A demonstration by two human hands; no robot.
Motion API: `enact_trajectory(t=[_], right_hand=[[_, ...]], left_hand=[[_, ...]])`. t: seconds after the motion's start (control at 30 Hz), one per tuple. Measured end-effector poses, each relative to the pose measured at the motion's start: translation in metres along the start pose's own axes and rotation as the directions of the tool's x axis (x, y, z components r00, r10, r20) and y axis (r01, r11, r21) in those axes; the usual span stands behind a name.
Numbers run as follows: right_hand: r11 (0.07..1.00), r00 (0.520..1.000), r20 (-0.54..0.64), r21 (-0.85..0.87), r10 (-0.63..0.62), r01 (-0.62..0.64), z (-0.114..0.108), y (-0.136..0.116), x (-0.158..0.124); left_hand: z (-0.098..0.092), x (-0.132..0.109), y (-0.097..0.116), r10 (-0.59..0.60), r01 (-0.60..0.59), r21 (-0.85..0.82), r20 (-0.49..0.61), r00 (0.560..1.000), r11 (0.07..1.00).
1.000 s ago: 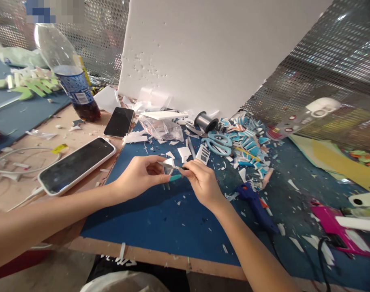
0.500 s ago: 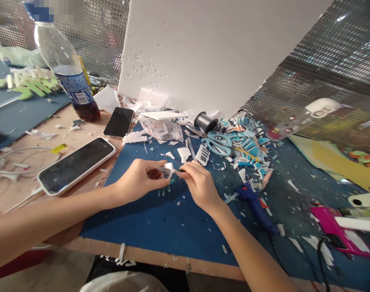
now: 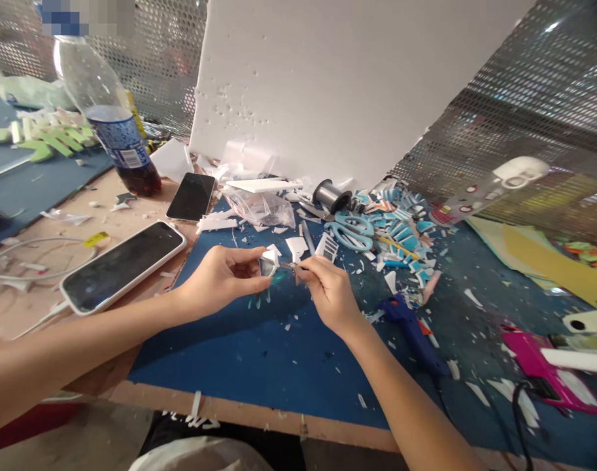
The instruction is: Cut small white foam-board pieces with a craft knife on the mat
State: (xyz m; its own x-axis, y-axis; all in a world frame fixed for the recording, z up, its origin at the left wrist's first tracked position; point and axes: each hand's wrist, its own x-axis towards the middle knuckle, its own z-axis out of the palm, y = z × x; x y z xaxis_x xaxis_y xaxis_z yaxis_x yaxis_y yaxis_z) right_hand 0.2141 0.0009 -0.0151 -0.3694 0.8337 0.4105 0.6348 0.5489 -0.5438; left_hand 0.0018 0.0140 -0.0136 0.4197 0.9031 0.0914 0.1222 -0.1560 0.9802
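My left hand (image 3: 224, 278) pinches a small white-and-grey piece (image 3: 268, 263) between thumb and fingertips, above the blue mat (image 3: 239, 353). Teal prongs (image 3: 259, 300) show beneath that hand; whether they belong to the piece I cannot tell. My right hand (image 3: 330, 291) is closed on a thin grey metal tool (image 3: 289, 265), its tip pointing at the piece's right side. The fingers hide most of the tool, so its kind does not show. Just beyond the right hand are a white slotted piece (image 3: 326, 246) and a grey stick-like thing (image 3: 308, 237).
Light-blue scissors (image 3: 352, 232), a wire spool (image 3: 331, 196) and blue-white scraps (image 3: 401, 219) lie behind my hands. A blue glue gun (image 3: 413, 337) rests at right. Two phones (image 3: 124, 267) and a drink bottle (image 3: 116, 140) are at left. A white foam board (image 3: 322, 85) stands behind.
The piece in my left hand has turned and shifted slightly left. My right hand has moved a little to the right, and more of the grey tool shows.
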Motion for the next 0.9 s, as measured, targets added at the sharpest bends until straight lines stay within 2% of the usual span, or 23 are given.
enact_trajectory(t=[0.3,0.4,0.5,0.6,0.67,0.73,0.83,0.9], right_hand=[[0.995,0.999,-0.040,-0.097,-0.024,0.020,0.008,-0.008,-0.001],[0.997,0.993,-0.111,-0.070,0.034,-0.042,0.010,-0.009,0.000],[0.994,0.980,-0.173,-0.022,0.102,-0.107,0.008,-0.008,-0.001],[0.965,0.949,-0.201,0.149,0.242,-0.215,0.006,-0.006,0.000],[0.867,0.909,-0.136,0.385,0.394,-0.318,0.004,-0.004,0.002],[0.683,0.868,0.011,0.612,0.496,-0.398,0.001,-0.003,0.005],[0.426,0.840,0.182,0.795,0.511,-0.432,-0.005,-0.002,0.011],[0.332,0.833,0.235,0.837,0.501,-0.436,-0.010,-0.003,0.014]], left_hand=[[0.008,-0.003,-0.001,-0.004,0.000,0.102,0.041,0.999,0.995],[0.015,-0.010,0.000,-0.043,0.023,0.140,0.137,0.990,0.990],[0.020,-0.015,0.000,-0.076,0.033,0.147,0.291,0.954,0.989],[0.016,-0.012,-0.001,-0.064,0.024,0.167,0.236,0.970,0.986],[0.011,-0.006,-0.001,-0.055,0.037,0.161,0.109,0.992,0.986],[0.006,-0.001,-0.001,-0.027,0.022,0.138,0.035,0.999,0.990],[0.004,0.002,0.001,-0.005,0.006,0.121,-0.005,1.000,0.993],[0.004,0.001,0.001,-0.002,0.004,0.127,-0.012,1.000,0.992]])
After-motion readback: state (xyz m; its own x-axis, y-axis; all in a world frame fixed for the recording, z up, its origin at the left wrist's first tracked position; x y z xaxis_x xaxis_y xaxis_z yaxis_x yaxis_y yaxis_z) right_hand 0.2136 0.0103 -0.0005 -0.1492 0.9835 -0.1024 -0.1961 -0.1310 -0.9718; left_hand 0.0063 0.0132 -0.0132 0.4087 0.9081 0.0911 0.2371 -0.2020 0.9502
